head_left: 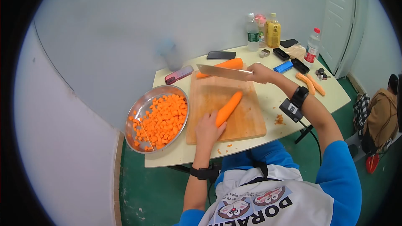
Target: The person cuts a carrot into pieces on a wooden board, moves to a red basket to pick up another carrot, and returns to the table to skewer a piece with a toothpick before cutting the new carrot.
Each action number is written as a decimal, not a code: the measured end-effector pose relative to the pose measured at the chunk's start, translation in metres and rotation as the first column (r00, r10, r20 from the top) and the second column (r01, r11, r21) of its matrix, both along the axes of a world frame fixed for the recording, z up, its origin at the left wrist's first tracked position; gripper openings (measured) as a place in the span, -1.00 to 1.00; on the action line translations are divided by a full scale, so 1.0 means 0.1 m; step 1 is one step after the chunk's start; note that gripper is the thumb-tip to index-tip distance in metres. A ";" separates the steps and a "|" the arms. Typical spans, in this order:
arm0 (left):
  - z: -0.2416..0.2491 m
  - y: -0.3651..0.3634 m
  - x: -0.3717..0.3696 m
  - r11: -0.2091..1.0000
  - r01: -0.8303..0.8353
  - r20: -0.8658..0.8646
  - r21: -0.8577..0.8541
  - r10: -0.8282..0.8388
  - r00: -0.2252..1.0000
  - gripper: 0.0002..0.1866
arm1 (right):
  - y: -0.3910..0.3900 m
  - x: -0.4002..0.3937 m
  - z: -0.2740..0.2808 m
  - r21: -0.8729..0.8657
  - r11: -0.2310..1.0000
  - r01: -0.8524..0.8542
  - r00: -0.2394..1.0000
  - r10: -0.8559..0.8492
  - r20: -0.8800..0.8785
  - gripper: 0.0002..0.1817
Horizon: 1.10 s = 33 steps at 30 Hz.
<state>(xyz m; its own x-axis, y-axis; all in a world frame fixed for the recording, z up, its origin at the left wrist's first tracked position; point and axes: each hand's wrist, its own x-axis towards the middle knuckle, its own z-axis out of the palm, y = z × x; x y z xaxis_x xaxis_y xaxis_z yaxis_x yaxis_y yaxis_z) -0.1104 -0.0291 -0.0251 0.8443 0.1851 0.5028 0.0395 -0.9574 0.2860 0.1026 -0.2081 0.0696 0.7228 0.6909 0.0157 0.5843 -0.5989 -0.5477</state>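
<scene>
A pale worktop (pixel 268 100) stands against a grey-white wall over a green floor, with a wooden cutting board (pixel 247 119) laid across its middle.

Judging by how things lie, the dicing is well along but not finished. The steel bowl (pixel 135 113) at the left edge of the worktop, just beside the board, holds a deep heap of small carrot cubes (pixel 161 119). A whole peeled carrot (pixel 228 109) lies slantwise on the board, uncut. The left hand (pixel 208 130) is closed loosely over its near end, pinning it to the wood. The right hand (pixel 260 73) is clenched on the handle of a cleaver (pixel 222 72), held level above the far edge of the board, clear of the carrot.

More remains: another carrot (pixel 228 64) lies just beyond the board behind the blade, and two more carrots (pixel 310 83) rest well apart on the right side of the worktop. A few orange scraps (pixel 279 119) sit right of the board.

At the far edge stand drink bottles (pixel 263 31) and another bottle (pixel 311 50) with a red cap; how full they are I cannot tell. Phones (pixel 221 55) and small cases lie among them.
</scene>
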 end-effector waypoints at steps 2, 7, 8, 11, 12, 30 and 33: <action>0.01 0.00 0.00 1.000 -0.006 -0.054 -0.016 0.005 0.999 -0.49 | 0.00 -0.01 0.02 -0.016 0.999 -0.031 1.000 0.031 0.003 -0.66; -0.06 0.01 0.01 1.000 -0.019 -0.028 0.002 0.019 0.999 -0.49 | -0.03 -0.10 0.10 -0.157 0.987 -0.018 1.000 0.021 0.016 -0.66; -0.04 -0.01 0.01 0.998 -0.054 -0.050 0.015 0.055 0.997 -0.46 | -0.05 -0.05 0.04 -0.172 0.984 -0.052 0.998 0.059 0.037 -0.63; -0.05 -0.04 0.04 0.996 -0.076 -0.100 0.052 0.080 0.992 -0.45 | -0.10 0.00 -0.09 -0.242 0.963 -0.118 0.976 0.157 0.149 -0.57; -0.07 -0.03 0.05 0.994 -0.105 -0.112 0.036 0.108 0.988 -0.45 | -0.11 -0.06 -0.08 -0.223 0.970 -0.095 0.985 0.124 0.118 -0.59; 0.09 0.03 0.04 1.000 0.019 -0.208 0.001 -0.019 0.978 -0.42 | 0.03 -0.31 -0.03 -0.290 0.954 -0.074 0.997 0.080 0.009 -0.69; 0.15 0.04 0.04 0.997 0.005 -0.295 -0.075 -0.027 0.955 -0.43 | -0.11 -0.30 -0.12 -0.237 0.966 -0.105 0.994 0.110 0.006 -0.74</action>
